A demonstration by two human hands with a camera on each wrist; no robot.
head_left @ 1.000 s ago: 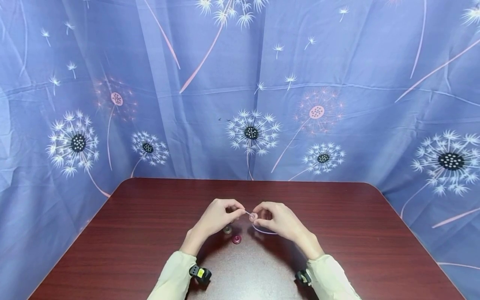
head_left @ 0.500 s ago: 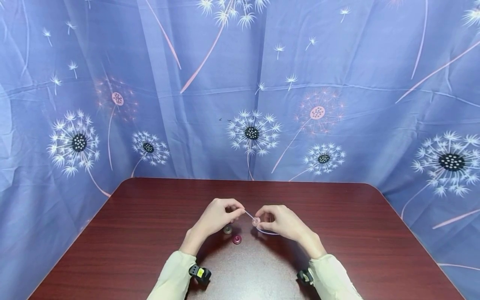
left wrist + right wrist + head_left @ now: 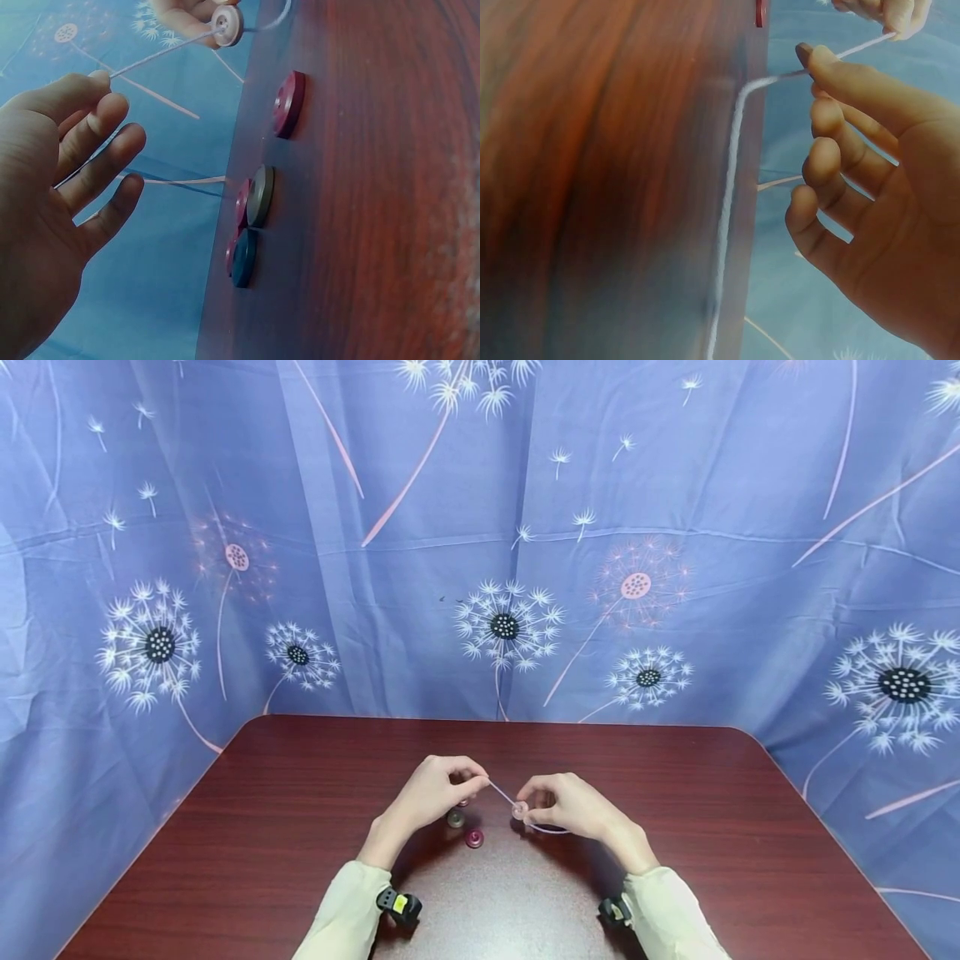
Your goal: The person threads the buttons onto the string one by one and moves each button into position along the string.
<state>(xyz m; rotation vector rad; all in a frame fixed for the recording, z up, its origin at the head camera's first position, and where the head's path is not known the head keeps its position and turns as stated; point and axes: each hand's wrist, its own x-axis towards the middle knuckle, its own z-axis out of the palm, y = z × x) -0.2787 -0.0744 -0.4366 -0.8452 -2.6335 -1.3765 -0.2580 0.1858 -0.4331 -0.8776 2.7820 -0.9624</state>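
My left hand [image 3: 437,790] pinches one end of a thin pale lilac cord [image 3: 500,792] between thumb and forefinger. The cord runs taut through a light pink button [image 3: 520,811]. My right hand [image 3: 576,808] pinches that button at its rim, as the left wrist view shows the button [image 3: 227,25] with the cord through it. Past the right hand, the cord's tail [image 3: 727,187] bends down and lies along the table. Below the left hand rest a dark red button [image 3: 474,838] and an olive button [image 3: 455,818].
In the left wrist view a teal button [image 3: 244,259] lies by the olive one, with reddish buttons [image 3: 242,202] partly hidden behind them. The reddish-brown wooden table [image 3: 300,827] ends at a blue dandelion-print cloth [image 3: 405,635]. Each wrist wears a small black camera [image 3: 400,906].
My right hand has moved right and slightly nearer, taking the pink button along the cord. More cord now stretches between the button and my left hand, which has barely moved.
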